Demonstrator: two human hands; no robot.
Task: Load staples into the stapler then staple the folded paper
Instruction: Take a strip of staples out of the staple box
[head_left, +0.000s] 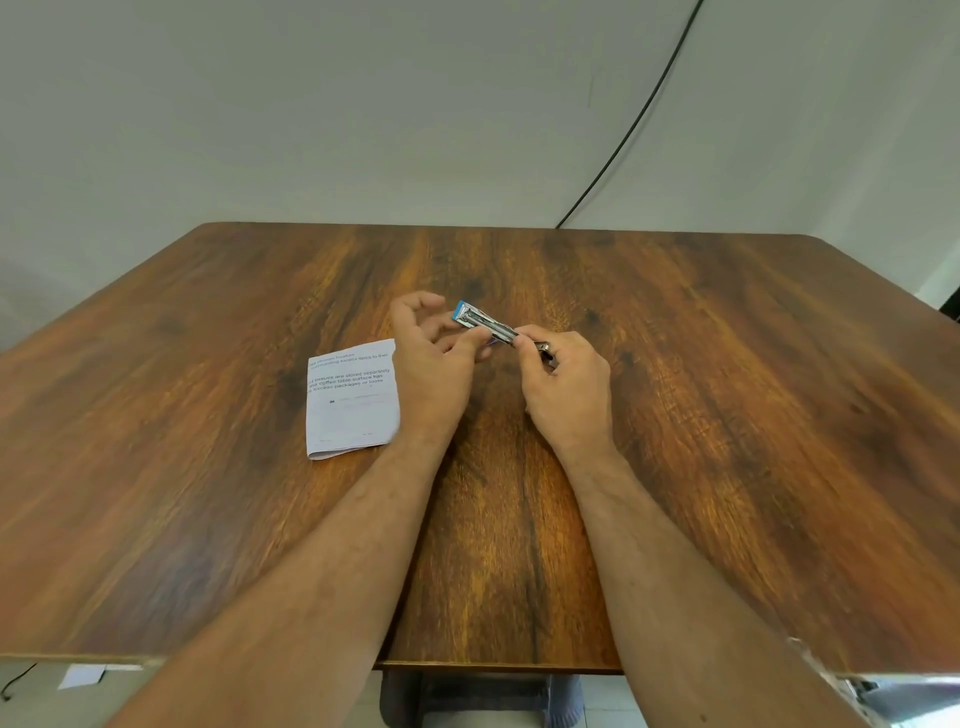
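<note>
A small stapler (480, 323) with a blue end and a shiny metal channel is held above the middle of the wooden table (727, 415). My left hand (434, 364) pinches its near side with thumb and fingers. My right hand (566, 387) grips its right end, where a dark metal part sticks out. The channel faces up and looks opened; whether staples lie in it is too small to tell. The folded paper (353, 400), white with printed lines, lies flat on the table just left of my left hand.
A black cable (639, 119) runs down the wall behind the table's far edge. A scrap of white paper (83, 675) lies on the floor at the lower left. The table's near edge is close to my forearms.
</note>
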